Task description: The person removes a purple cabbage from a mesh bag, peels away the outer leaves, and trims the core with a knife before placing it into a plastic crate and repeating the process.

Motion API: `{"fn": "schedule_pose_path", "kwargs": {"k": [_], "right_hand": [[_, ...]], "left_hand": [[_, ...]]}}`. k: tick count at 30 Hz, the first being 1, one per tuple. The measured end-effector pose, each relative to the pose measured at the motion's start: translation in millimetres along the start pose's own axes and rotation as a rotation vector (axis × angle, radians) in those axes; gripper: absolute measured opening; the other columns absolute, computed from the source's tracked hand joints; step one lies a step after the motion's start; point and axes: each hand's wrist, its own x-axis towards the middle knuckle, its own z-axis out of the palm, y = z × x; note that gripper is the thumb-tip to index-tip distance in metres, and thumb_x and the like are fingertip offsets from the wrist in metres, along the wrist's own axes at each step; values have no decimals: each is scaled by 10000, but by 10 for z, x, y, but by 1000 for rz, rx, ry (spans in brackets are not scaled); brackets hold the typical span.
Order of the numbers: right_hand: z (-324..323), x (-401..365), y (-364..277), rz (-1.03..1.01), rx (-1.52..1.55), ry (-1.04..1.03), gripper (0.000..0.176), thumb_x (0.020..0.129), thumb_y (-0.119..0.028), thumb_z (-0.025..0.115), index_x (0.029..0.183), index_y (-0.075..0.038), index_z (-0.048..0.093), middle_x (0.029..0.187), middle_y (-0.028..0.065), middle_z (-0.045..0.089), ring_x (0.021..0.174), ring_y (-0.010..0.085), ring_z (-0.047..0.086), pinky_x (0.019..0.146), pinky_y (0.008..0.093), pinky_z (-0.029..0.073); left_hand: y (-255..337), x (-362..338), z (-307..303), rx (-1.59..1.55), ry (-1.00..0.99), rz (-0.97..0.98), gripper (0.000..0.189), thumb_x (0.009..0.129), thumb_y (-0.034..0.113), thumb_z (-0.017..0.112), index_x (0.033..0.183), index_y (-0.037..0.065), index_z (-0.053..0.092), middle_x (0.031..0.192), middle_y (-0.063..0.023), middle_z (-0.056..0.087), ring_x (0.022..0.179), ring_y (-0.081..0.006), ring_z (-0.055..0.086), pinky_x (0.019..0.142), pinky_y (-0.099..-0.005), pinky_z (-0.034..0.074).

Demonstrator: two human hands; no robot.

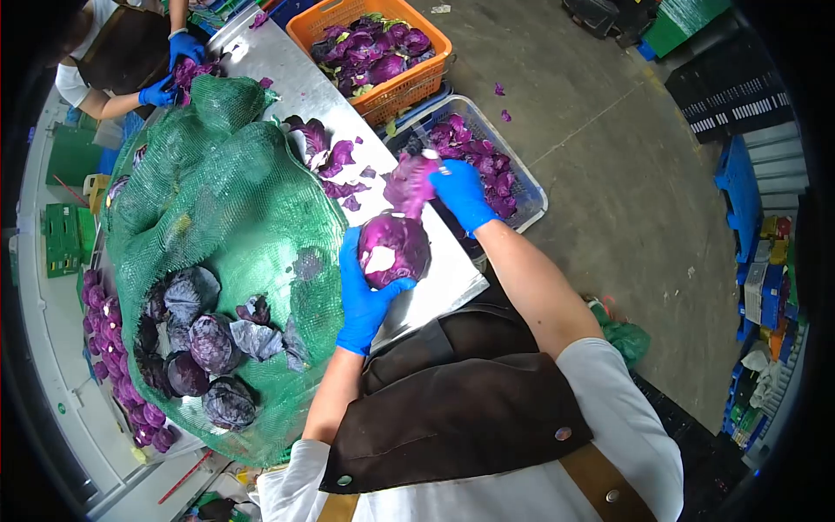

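Observation:
My left hand (365, 300), in a blue glove, grips a red cabbage (396, 248) near the corner of the metal table. The head is glossy purple with a pale patch on its near side. Just beyond it, my right hand (461, 193), also gloved in blue, is closed on a torn cabbage leaf (409, 184), slightly blurred. Loose leaf pieces (335, 158) are scattered on the table. To the left, a green mesh sack (235, 209) lies open, with several dark, unpeeled cabbages (215, 342) inside.
A grey crate (535, 196) of purple leaves stands beside the table, below an orange crate (444, 48) also filled with leaves. Across the table, a co-worker's gloved hands (185, 50) handle another cabbage. Several peeled cabbages (113, 348) line the far left.

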Motion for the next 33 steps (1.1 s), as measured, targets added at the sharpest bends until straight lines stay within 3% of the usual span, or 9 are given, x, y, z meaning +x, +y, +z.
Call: {"fn": "schedule_pose_path", "kwargs": {"k": [4,6,8,16,19,22,23,27,33], "right_hand": [[-10,-437,-92,-45,-165,202,748,856,-568,665,1375,-47,528,815,238,680,784,404,684,691,480,520],[-109,-800,-471,-199,-190,-1,930,848,-582,666,1535,-69,305,828,242,680,785,407,688,716,480,530],[-304,-1081,-827,-233,-261,-293,924,841,-607,663,1516,-60,347,830,237,678,781,403,689,725,478,527],[-172,-959,-692,-204,-155,-246,705,805,-252,681,1473,-199,461,835,195,690,698,324,682,677,420,529],[-344,-1080,-502,-233,78,-335,582,829,-203,646,1400,-222,538,958,196,713,835,350,711,726,419,565],[-250,-953,271,-191,201,-25,531,848,-139,626,1371,-215,575,920,150,724,801,284,721,717,376,566],[-364,-948,311,-84,-24,-121,606,850,-119,639,1433,-225,513,1036,153,715,854,255,723,755,369,560],[-627,-1052,-638,-325,-5,-352,763,830,-78,661,1514,-273,387,1325,169,602,1026,303,693,846,377,550],[-150,-608,-378,-547,104,-519,626,812,-78,696,1405,-208,545,1092,130,701,918,217,698,845,349,549]], "left_hand": [[-57,-101,34,-96,62,-58,1167,602,346,935,1509,7,281,1482,-186,390,1355,-326,416,1144,-423,347],[-13,-11,53,77,41,8,1175,604,339,936,1514,8,271,1482,-188,394,1354,-321,420,1141,-420,351],[-22,60,82,96,55,9,1168,613,342,934,1513,5,270,1474,-194,401,1351,-321,425,1137,-417,357],[56,120,86,138,24,20,1083,680,321,908,1505,3,283,1477,-189,393,1349,-316,426,1132,-422,361],[44,46,68,32,48,-30,1065,694,283,904,1513,13,280,1483,-182,395,1358,-312,418,1141,-422,354],[7,-44,10,-235,79,-139,1072,692,249,905,1526,26,271,1500,-176,385,1376,-310,402,1159,-418,335],[-12,-53,-8,-336,83,-181,1077,691,238,906,1531,31,266,1508,-174,380,1383,-309,396,1166,-416,327],[-98,-3,-75,-130,-52,-30,1088,683,201,909,1540,43,259,1529,-149,369,1378,-283,413,1150,-414,368],[-168,63,-232,-512,-93,-178,1090,665,143,908,1547,80,270,1511,-114,395,1352,-273,441,1141,-414,390]]}}
